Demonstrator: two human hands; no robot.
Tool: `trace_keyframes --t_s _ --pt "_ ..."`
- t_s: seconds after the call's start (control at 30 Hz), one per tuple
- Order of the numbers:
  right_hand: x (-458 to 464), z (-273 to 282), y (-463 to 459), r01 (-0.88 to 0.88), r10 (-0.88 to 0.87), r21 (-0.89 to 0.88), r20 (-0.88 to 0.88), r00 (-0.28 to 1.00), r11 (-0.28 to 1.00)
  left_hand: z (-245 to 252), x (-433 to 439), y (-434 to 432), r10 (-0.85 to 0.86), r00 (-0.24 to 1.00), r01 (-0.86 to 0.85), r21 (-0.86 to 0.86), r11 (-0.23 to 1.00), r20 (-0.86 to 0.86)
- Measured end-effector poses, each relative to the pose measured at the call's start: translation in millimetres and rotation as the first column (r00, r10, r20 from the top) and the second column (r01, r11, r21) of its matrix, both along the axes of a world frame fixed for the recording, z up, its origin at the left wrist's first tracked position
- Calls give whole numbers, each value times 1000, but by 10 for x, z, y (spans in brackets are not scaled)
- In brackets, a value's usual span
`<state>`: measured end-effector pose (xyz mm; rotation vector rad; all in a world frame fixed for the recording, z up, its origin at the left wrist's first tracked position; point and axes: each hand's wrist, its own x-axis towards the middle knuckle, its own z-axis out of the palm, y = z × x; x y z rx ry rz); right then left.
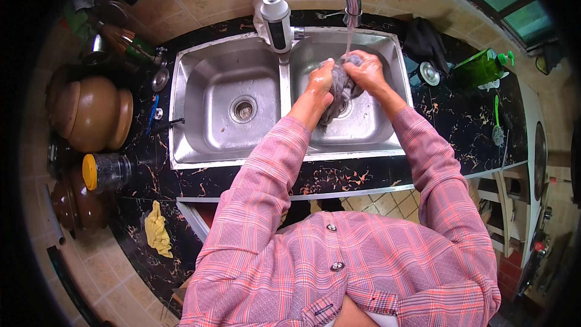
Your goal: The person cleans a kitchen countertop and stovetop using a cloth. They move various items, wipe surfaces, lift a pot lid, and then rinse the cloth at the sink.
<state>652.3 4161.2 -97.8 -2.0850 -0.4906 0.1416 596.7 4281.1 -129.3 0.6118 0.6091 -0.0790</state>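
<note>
A wet grey cloth [337, 91] hangs bunched between my two hands over the right basin of a stainless steel double sink [285, 86]. My left hand [320, 84] grips its left side near the top. With my right hand [366, 71] I hold the upper right part of the cloth. Water runs from the curved chrome faucet [353, 17] onto the cloth beside my right fingers. The lower end of the cloth dangles over the basin and partly hides the drain. A white unit with a dark front panel [278, 27] forms the faucet's base.
Right of the sink are a black cloth [425, 42], a metal sink strainer [429, 73], a green soap bottle [480, 68] and a green-handled scrubber [498, 131]. At left stand a brown clay pot [93, 111] and a yellow-lidded jar [106, 172]; a yellow cloth [158, 229] lies below.
</note>
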Motion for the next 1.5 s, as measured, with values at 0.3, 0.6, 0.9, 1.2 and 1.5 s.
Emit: trace_keyframes --t_s 0.3,0.6,0.9,1.2,1.5 --pt "-318 -15 278 -29 -43 268 257 965 963 -229 189 -33 154 988 -156 -102 982 -33" --pt "-70 180 -127 -91 335 372 -670 663 924 72 81 22 -16 985 -27 247 969 170" --pt "89 463 -250 109 259 534 -565 783 838 59 -294 153 -41 948 172 396 902 -317" --pt "-491 312 -493 -547 590 240 -173 789 802 31 2 390 -294 906 374 -249 894 303" --pt "28 -219 -314 -114 166 130 -536 828 985 631 -337 456 -449 809 450 93 888 379"
